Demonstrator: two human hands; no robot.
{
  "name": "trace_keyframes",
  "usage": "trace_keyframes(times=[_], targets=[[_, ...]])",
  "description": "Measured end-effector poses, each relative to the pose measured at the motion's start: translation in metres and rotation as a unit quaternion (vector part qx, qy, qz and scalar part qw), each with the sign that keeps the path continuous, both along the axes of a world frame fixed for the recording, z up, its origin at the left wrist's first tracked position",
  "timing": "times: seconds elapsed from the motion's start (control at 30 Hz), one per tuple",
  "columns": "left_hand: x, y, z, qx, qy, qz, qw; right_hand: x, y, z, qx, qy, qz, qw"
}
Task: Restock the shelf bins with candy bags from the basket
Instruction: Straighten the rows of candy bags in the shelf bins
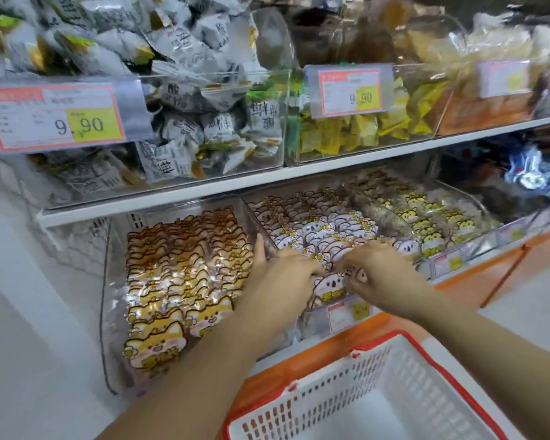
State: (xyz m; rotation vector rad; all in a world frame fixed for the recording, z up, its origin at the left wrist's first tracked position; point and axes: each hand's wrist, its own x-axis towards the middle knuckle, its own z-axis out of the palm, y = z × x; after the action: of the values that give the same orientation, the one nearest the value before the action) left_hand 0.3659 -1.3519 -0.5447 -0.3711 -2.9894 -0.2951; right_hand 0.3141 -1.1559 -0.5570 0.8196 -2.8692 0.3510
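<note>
At the middle bin's [308,328] near edge, two hands are gripping a koala candy bag [326,285]
Left hand [280,274] is crowding the divider [255,217]; right hand [381,274] is pinching; basket [327,389] is sitting near right

The price tag [53,117] on the left top bin [277,147] says 9.90 on a yellow patch. The tag [350,92] on the middle top bin [394,147] says 9.90 too. The grey bags [215,125] have black Chinese words; one looks like 甜梅. The right tag [505,78], the low tags [350,314] and the yellow words on the koala bag [332,293] are too blurry to read.
</note>
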Motion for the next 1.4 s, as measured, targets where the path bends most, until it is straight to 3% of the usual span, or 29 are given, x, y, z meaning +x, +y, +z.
trace_keyframes(times=[0.07, 0.2, 0.4, 0.47, 0.57, 0.63, 0.73, 0.9, 1.17, 1.27, 1.4], targets=[[-0.015, 0.006, 0.002, -0.014, -0.03, -0.008, 0.999, -0.008, -0.005, -0.001, 0.044, 0.006, 0.038, 0.998], [-0.031, 0.007, 0.01, 0.019, -0.155, -0.021, 0.988, -0.016, -0.006, -0.014, 0.027, -0.03, 0.084, 0.996], [-0.027, 0.011, -0.004, -0.053, -0.121, 0.006, 0.991, -0.009, -0.018, -0.036, -0.014, 0.038, 0.013, 0.999], [-0.021, 0.012, -0.004, -0.048, -0.126, 0.004, 0.991, -0.003, -0.014, -0.033, -0.029, -0.005, 0.009, 1.0], [-0.013, 0.009, 0.001, 0.037, -0.108, 0.013, 0.993, -0.004, 0.007, -0.01, -0.16, -0.172, 0.018, 0.972], [-0.015, 0.007, 0.004, 0.059, -0.064, 0.049, 0.995, -0.019, 0.014, 0.003, -0.196, -0.17, 0.02, 0.965], [-0.025, 0.006, 0.003, -0.012, -0.059, 0.113, 0.992, -0.054, -0.002, 0.013, -0.09, -0.085, 0.054, 0.991], [-0.032, 0.007, 0.004, -0.08, -0.156, 0.137, 0.975, -0.102, -0.053, -0.006, 0.101, -0.101, 0.102, 0.984], [-0.033, 0.014, 0.004, 0.015, -0.074, 0.221, 0.972, -0.109, -0.035, 0.004, 0.111, -0.139, 0.247, 0.953], [-0.052, 0.012, 0.007, 0.031, -0.021, 0.278, 0.96, -0.137, -0.052, 0.025, 0.059, -0.157, 0.248, 0.954], [-0.085, 0.008, 0.008, -0.028, -0.106, 0.351, 0.93, -0.176, -0.089, 0.019, 0.104, -0.112, 0.213, 0.965]])
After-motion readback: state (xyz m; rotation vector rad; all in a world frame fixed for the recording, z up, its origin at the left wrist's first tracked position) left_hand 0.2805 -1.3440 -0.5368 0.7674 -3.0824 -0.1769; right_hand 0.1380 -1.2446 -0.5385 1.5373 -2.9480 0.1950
